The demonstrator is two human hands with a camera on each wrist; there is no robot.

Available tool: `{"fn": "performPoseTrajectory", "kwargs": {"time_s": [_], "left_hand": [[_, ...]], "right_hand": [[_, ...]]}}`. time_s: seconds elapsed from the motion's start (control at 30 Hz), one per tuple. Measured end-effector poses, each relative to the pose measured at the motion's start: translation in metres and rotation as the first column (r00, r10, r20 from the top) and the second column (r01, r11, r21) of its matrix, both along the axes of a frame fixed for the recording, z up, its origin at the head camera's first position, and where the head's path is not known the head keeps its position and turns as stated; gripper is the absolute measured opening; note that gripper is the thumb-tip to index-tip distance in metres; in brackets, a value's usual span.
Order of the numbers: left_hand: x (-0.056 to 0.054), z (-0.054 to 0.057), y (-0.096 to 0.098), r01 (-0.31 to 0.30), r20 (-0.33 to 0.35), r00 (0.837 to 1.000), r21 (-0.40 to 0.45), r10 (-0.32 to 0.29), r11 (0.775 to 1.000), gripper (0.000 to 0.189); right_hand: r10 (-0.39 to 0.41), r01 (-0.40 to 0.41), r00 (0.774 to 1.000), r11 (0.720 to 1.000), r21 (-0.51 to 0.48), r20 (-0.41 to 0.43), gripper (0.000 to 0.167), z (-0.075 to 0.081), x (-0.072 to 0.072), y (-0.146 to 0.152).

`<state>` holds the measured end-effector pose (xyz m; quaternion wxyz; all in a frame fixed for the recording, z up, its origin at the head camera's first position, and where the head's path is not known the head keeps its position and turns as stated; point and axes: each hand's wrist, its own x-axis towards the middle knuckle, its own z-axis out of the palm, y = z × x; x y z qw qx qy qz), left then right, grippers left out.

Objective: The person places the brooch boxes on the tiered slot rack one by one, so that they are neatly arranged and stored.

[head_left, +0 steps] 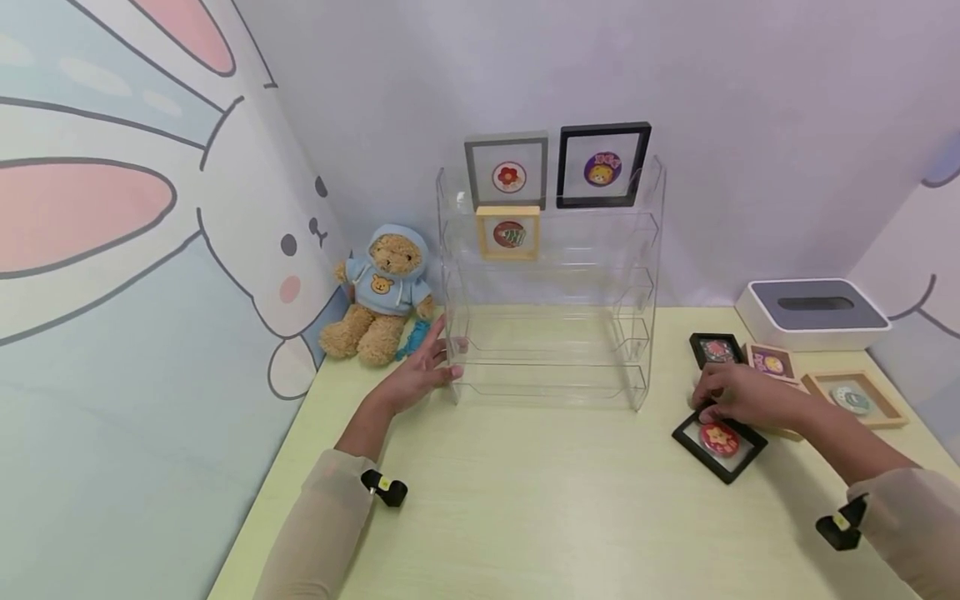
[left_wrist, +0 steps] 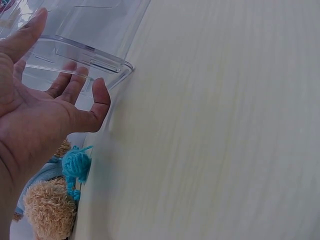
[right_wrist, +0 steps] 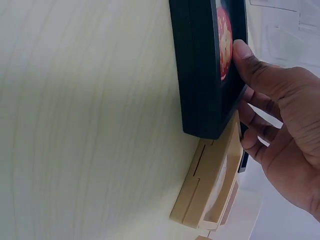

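A clear acrylic tiered rack (head_left: 555, 365) stands mid-table against the wall. On its top tier lean a grey frame (head_left: 510, 175) with a flower badge and a black frame (head_left: 602, 168) with a bear badge. A small wooden frame (head_left: 509, 234) sits one tier lower. My left hand (head_left: 415, 377) is at the rack's lower left side, fingers loosely spread; contact is hard to judge. To the right, my right hand (head_left: 753, 397) pinches a black frame (right_wrist: 200, 75) holding a red star badge (head_left: 719, 439), thumb on its front and fingers behind, partly hidden.
Beside the right hand lie a small black frame (head_left: 716, 349), a wooden frame with a purple badge (head_left: 772, 362) and a wooden frame with a green badge (head_left: 855, 399). A tissue box (head_left: 813, 315) stands behind. A teddy bear (head_left: 382, 292) sits left of the rack.
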<state>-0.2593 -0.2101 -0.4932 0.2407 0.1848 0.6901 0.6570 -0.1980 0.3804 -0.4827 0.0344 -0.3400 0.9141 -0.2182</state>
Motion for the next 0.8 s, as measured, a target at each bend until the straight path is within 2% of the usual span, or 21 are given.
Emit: {"fn": "performPoseTrajectory", "kwargs": {"time_s": [0.3, 0.57, 0.8], "left_hand": [[-0.002, -0.002, -0.001, -0.003, -0.006, 1.000, -0.012, 0.003, 1.000, 0.106], [-0.001, 0.002, 0.001, 0.001, -0.003, 1.000, -0.021, -0.001, 1.000, 0.106], [0.002, 0.002, 0.000, 0.001, -0.014, 1.000, -0.013, -0.001, 1.000, 0.104]], "right_hand": [[-0.020, 0.014, 0.992, 0.999, -0.050, -0.125, 0.037, -0.007, 0.003, 0.002], [-0.144, 0.141, 0.988, 0.989, -0.054, -0.057, 0.034, 0.004, 0.011, 0.004], [-0.218, 0.217, 0.976, 0.975, -0.037, -0.016, 0.023, 0.003, 0.011, 0.003]]}}
